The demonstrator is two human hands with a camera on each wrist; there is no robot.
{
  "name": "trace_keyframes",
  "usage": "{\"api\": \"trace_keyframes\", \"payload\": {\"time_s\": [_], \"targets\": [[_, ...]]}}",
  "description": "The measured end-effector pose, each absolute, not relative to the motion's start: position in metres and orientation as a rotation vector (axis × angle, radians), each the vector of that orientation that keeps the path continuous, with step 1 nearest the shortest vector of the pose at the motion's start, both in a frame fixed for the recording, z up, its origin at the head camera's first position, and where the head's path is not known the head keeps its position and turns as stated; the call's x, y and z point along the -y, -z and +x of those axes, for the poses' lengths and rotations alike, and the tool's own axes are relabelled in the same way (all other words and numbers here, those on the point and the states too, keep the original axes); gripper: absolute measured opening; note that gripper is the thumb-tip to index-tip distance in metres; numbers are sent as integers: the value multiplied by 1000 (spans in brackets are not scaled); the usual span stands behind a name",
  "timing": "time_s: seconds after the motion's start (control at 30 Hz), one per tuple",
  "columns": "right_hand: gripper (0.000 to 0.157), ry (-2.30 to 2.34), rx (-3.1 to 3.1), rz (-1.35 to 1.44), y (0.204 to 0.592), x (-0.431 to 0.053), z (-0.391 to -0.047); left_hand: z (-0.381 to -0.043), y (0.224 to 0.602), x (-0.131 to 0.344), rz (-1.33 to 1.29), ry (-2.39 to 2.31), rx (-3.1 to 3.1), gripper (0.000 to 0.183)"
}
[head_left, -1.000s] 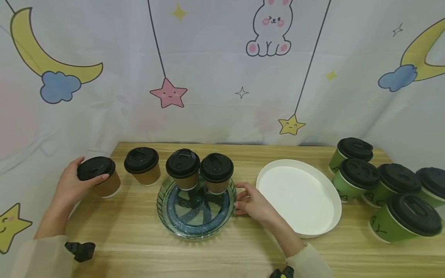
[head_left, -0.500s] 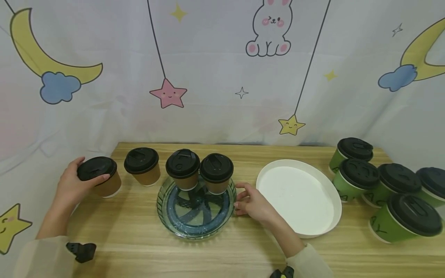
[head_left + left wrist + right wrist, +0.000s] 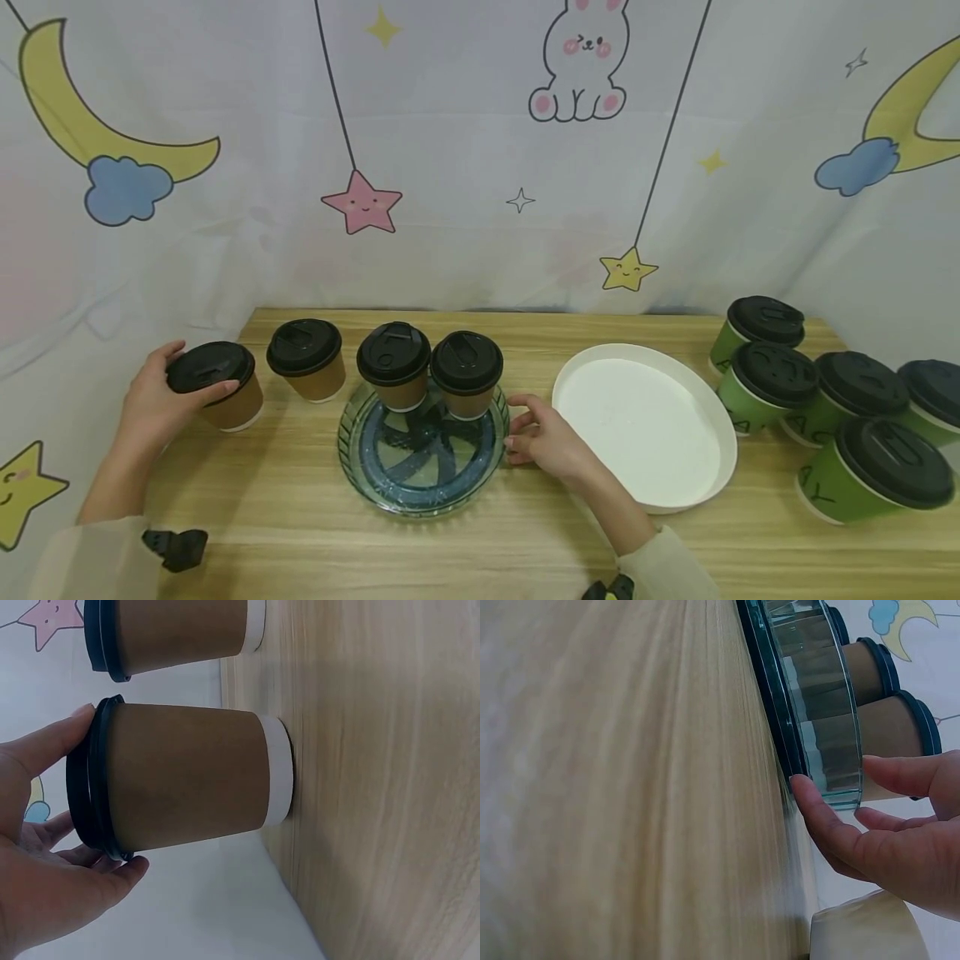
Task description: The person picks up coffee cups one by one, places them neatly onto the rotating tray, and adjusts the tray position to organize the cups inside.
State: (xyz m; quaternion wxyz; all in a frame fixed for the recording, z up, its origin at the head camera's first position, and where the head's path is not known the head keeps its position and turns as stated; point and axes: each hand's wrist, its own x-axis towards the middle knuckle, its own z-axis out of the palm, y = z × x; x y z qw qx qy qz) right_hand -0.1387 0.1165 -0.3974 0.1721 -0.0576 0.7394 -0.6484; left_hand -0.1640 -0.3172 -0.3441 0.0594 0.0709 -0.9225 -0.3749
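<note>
At the left in the head view, my left hand holds a brown paper coffee cup by its black lid. The left wrist view shows thumb and fingers around the lid, with the cup's white base at the tabletop. My right hand grips the right edge of a round greenish glass dish. In the right wrist view, its fingers touch the dish's side and rim. Two more brown lidded cups stand upright in the back of that dish.
Another brown cup stands between the held cup and the dish. Right of the dish lies a round white tray. Several green cups with black lids stand at the far right. A printed cloth hangs behind the wooden table.
The held brown cup and my left hand have shifted very slightly to the right. My right hand, the dish and the other cups stay put.
</note>
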Motion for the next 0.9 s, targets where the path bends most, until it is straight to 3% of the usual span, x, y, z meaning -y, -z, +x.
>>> {"api": "trace_keyframes", "payload": {"time_s": [0.9], "targets": [[54,1842,-2085,-160,398,-118,-139,-134,331,294,172,1137,2807,96]]}}
